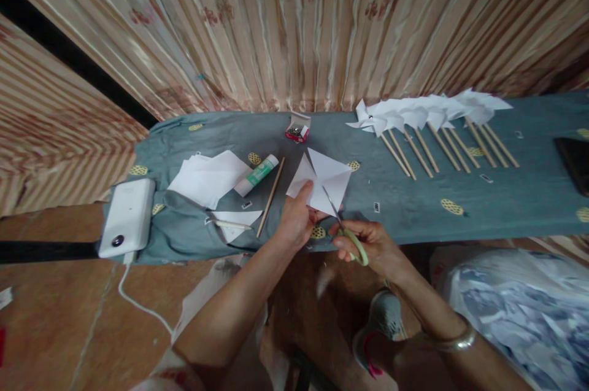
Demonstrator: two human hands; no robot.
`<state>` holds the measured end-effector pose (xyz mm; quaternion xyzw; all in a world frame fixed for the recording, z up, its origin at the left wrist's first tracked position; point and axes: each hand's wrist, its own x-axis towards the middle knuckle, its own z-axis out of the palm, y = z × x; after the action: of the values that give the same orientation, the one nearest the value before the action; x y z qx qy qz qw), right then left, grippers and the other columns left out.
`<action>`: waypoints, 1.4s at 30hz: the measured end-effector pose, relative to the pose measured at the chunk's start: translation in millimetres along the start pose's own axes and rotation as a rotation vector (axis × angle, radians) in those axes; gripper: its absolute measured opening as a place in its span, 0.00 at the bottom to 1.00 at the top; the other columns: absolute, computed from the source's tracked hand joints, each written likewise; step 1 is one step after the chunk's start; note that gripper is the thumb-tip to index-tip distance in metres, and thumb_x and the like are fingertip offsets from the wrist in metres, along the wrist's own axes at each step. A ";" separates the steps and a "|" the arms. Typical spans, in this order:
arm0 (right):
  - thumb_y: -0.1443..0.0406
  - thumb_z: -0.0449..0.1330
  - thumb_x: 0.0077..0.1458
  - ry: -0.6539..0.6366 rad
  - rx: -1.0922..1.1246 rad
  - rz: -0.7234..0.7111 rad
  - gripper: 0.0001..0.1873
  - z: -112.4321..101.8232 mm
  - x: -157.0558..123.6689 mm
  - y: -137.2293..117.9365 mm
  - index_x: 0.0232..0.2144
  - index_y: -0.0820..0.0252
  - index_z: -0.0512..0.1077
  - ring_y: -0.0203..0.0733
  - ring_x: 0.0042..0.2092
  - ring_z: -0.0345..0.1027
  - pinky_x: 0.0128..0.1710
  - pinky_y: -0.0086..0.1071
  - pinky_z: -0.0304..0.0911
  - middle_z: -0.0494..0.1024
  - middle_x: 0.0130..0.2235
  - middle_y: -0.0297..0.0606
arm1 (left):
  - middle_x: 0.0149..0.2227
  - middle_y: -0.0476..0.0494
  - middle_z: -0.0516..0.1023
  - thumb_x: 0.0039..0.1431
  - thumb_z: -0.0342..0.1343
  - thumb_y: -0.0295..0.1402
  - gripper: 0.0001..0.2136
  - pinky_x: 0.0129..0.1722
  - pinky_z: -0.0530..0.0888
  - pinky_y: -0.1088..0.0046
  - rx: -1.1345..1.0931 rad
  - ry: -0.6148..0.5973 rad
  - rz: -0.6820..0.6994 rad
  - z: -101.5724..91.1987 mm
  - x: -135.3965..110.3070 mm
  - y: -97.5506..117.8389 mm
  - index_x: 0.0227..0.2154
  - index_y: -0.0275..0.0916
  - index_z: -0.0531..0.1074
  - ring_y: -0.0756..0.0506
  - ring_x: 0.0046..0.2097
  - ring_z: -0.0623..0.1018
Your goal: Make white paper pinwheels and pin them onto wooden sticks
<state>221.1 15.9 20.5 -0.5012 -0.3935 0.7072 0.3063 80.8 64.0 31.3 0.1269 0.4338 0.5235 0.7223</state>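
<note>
My left hand pinches a white paper square with the thumb on top. A slit runs into the paper from its upper corner. Green-handled scissors are gripped in my right hand, and their blades reach the paper's lower part, pointing towards its middle. A thin wooden stick lies left of the paper, beside a glue stick. Beyond the paper sits a small open red box of shiny metal pieces, too small to tell apart.
Paper pinwheels on wooden sticks lie in a row at the back right. A stack of white paper and a pencil on folded paper lie left. A white power bank with a cable sits at the left end, a dark object at the right.
</note>
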 end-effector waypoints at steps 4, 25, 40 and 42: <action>0.50 0.72 0.33 0.009 -0.002 -0.005 0.22 -0.4 0.9 2.3 0.26 0.60 0.75 0.29 0.19 0.61 0.18 0.23 0.57 0.71 0.17 0.29 | 0.35 0.39 0.81 0.58 0.54 0.30 0.10 0.39 0.79 0.65 -0.008 -0.011 0.008 0.0 -0.1 0.2 0.42 0.34 0.70 0.41 0.41 0.81; 0.52 0.73 0.33 -0.014 -0.032 -0.006 0.23 0.1 0.1 1.6 0.26 0.61 0.75 0.28 0.19 0.61 0.19 0.23 0.57 0.71 0.17 0.28 | 0.43 0.40 0.80 0.59 0.53 0.29 0.12 0.45 0.77 0.58 -0.047 0.009 0.053 0.0 5.8 9.3 0.45 0.37 0.71 0.39 0.45 0.80; 0.54 0.73 0.36 -0.106 -0.089 0.053 0.21 -27.1 -9.2 8.3 0.29 0.61 0.75 0.29 0.21 0.64 0.21 0.24 0.61 0.73 0.19 0.28 | 0.48 0.35 0.78 0.60 0.52 0.29 0.17 0.49 0.75 0.52 -0.054 0.014 0.150 -10.9 12.8 30.6 0.52 0.35 0.67 0.38 0.48 0.78; 0.53 0.73 0.34 -0.057 -0.088 0.024 0.22 -31.8 -10.0 3.4 0.29 0.61 0.76 0.30 0.20 0.64 0.21 0.25 0.62 0.73 0.19 0.29 | 0.47 0.36 0.78 0.59 0.52 0.28 0.16 0.48 0.76 0.54 -0.044 0.031 0.150 -11.0 11.7 29.8 0.50 0.35 0.68 0.38 0.47 0.79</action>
<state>254.3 13.8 16.2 -0.4985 -0.4268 0.7067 0.2643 54.0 83.7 37.9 0.1349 0.4228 0.5873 0.6769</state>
